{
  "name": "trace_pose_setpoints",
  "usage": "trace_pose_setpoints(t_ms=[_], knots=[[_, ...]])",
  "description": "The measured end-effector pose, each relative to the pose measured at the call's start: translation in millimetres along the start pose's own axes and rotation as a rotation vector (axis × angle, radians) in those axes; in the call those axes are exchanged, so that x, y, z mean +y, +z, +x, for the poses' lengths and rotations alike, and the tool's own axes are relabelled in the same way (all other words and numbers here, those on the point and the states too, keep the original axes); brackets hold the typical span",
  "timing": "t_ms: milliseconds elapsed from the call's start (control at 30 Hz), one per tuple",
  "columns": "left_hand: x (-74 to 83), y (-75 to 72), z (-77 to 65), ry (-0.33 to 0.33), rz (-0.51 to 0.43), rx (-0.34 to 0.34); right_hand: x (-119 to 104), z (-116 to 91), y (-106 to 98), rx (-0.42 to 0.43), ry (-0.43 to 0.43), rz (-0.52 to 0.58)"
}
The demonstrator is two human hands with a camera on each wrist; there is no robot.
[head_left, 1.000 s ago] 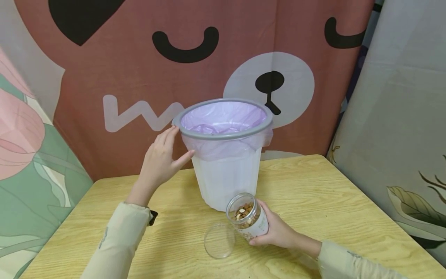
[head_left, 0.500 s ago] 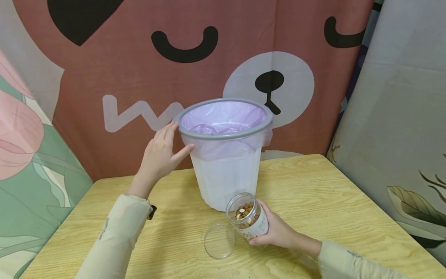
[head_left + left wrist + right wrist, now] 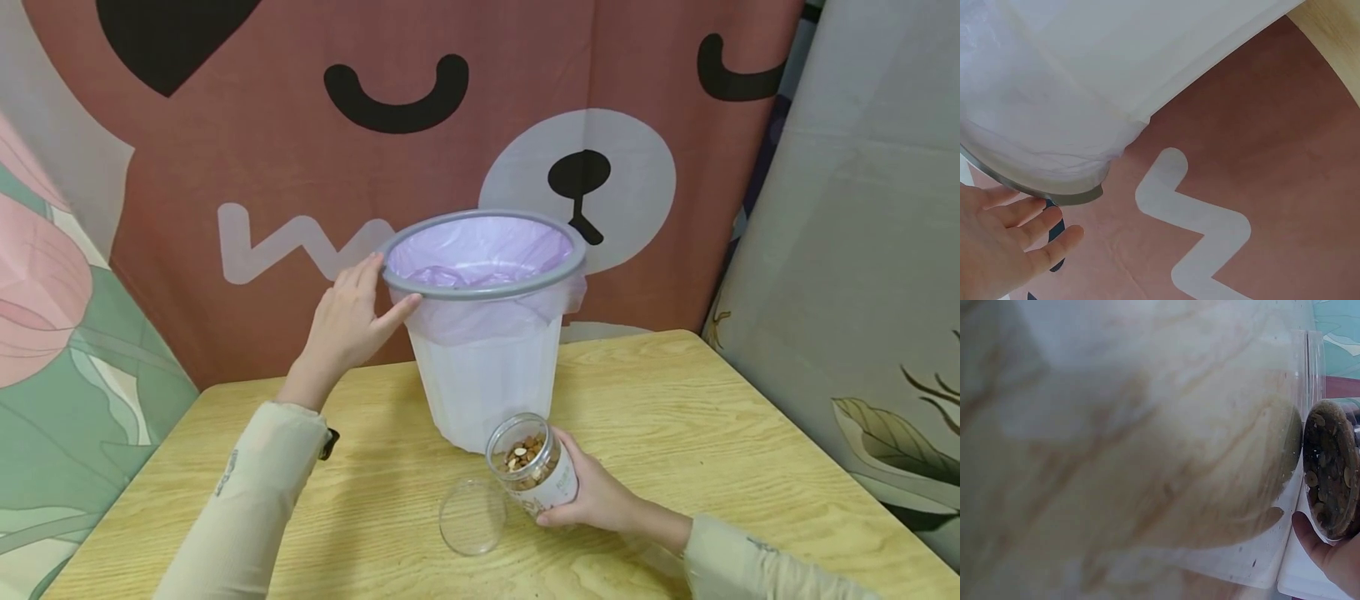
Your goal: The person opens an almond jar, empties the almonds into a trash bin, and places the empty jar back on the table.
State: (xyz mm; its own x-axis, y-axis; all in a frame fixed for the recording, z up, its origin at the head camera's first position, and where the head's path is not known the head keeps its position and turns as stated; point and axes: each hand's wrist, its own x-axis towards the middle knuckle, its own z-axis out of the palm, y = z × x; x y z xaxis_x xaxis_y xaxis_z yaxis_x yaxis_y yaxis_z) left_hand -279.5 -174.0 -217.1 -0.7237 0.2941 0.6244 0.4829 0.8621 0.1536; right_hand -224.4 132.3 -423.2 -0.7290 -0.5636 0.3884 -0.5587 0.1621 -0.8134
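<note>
Our left hand rests with straight fingers against the grey rim of the bin, at its 9 o'clock side. Our right hand grips the open jar on the tabletop, at the bin's 6 o'clock, its lid just beside.

left hand apparently touching bin rim
</note>
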Motion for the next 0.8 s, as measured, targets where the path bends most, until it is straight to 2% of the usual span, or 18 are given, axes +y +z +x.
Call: trace_pose_setpoints(t_ms=[200, 467, 800], knots=[[3.7, -1.7, 6.4, -0.040, 0.031, -0.054, -0.5, 0.1, 0.1, 0.000, -0.006, -0.004], [2.6, -2.8, 7.6, -0.095, 0.056, -0.111, -1.8, 0.2, -0.2, 0.004, -0.002, -0.014], [1.1, -2.3, 6.5, -0.121, 0.055, -0.128, -1.2, -0.5, -0.4, 0.004, 0.001, -0.009]])
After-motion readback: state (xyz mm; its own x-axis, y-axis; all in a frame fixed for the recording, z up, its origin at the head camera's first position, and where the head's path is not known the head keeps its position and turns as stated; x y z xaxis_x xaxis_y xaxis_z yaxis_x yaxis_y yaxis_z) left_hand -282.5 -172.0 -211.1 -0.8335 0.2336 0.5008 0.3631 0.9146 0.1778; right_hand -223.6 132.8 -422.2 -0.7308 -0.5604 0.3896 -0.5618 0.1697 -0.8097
